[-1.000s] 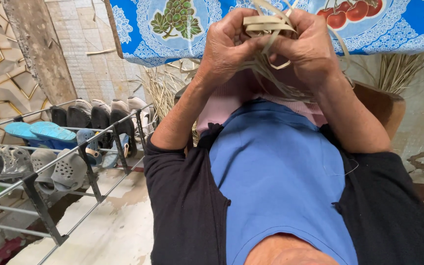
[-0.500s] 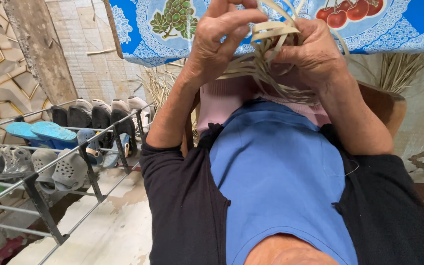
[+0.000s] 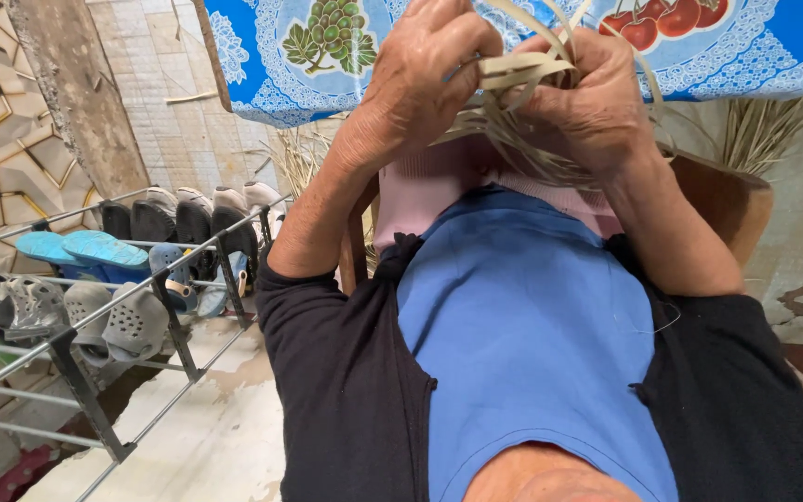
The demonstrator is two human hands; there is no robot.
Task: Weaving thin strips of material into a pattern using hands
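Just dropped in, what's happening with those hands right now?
A person is working a bundle of pale flat strips, apparently palm leaf or reed, held up in front of their chest. The left hand and the right hand both grip the bundle, fingers curled into it, loose ends fanning out below. A blue fruit-print tablecloth hangs behind, and a metal shoe rack stands on the left.

— What did we see of the strips [image 3: 522, 70]?
— We saw pale, flat, tan strips, bent into loops at the top, bunched together.
— And lower down?
— We saw loose thin ends fanning down over pink cloth.
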